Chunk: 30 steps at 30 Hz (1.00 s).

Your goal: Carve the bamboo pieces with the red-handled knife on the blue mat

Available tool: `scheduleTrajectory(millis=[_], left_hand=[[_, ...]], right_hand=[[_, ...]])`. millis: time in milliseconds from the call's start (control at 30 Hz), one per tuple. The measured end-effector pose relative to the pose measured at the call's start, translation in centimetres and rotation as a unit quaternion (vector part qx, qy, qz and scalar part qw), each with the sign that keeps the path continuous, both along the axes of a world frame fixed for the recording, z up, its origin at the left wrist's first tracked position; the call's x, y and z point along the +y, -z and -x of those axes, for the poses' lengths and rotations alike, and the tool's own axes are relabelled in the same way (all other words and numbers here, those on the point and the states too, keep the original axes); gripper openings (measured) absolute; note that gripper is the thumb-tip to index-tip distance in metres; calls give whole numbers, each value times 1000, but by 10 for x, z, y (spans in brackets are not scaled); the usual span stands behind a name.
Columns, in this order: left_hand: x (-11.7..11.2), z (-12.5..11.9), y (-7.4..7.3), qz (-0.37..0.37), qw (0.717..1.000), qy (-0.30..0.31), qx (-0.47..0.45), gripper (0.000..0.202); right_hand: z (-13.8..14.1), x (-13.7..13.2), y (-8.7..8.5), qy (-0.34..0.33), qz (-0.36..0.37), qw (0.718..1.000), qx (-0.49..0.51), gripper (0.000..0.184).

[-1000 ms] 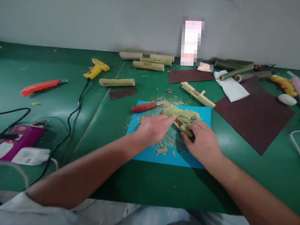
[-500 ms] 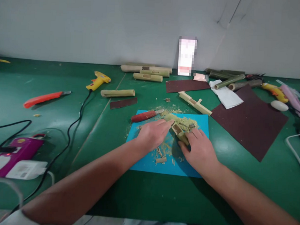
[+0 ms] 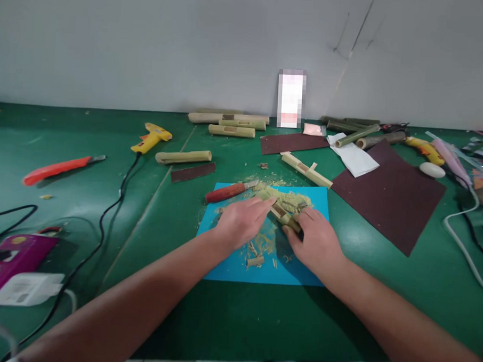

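A short bamboo tube with a rectangular opening cut in its upper side lies slanted between my hands, over a blue sheet. My right hand is closed round its near right end, thumb below and fingers over the top. At the far left end, my left hand is closed with its fingers on the tube, partly covering it. Pale green bamboo shavings are heaped just beyond the tube. A red-handled knife lies by the sheet's far left corner, its blade pointing right.
Further back lie a split bamboo piece, a bamboo tube and brown sandpaper sheets. At left are a yellow glue gun, an orange utility knife and a purple power strip with cords. A phone leans on the wall.
The bamboo tube has tipped to a flatter slant in my hands, its opening turned a little. Both hands stay on it. The whole view has shifted slightly.
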<state>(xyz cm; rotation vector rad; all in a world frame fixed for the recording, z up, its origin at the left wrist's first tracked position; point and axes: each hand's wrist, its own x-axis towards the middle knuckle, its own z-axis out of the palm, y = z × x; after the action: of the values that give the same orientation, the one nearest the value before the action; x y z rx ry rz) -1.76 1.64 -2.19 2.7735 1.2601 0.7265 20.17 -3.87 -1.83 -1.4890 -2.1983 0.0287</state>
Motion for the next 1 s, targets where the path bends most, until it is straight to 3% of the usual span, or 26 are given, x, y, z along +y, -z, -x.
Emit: scheduleTrajectory(millis=[233, 367, 533, 667, 833, 1000], left_hand=[[-2, 0, 0, -12, 1000, 10, -22, 37], [-1, 1, -1, 2, 999, 20, -33, 40], [-2, 1, -2, -1, 999, 19, -36, 40], [-3, 2, 0, -2, 1000, 18, -24, 40], [-4, 4, 1, -8, 999, 27, -32, 39], [-4, 3, 0, -9, 999, 23, -44, 40]], right_hand=[[5, -2, -2, -25, -10, 997, -76, 14], [4, -1, -3, 5, 32, 999, 9, 19], [6, -2, -3, -25, -18, 996, -78, 11], [5, 0, -2, 9, 34, 999, 5, 20], [6, -1, 0, -29, -33, 996, -78, 10], [3, 3, 0, 8, 17, 1000, 17, 21]])
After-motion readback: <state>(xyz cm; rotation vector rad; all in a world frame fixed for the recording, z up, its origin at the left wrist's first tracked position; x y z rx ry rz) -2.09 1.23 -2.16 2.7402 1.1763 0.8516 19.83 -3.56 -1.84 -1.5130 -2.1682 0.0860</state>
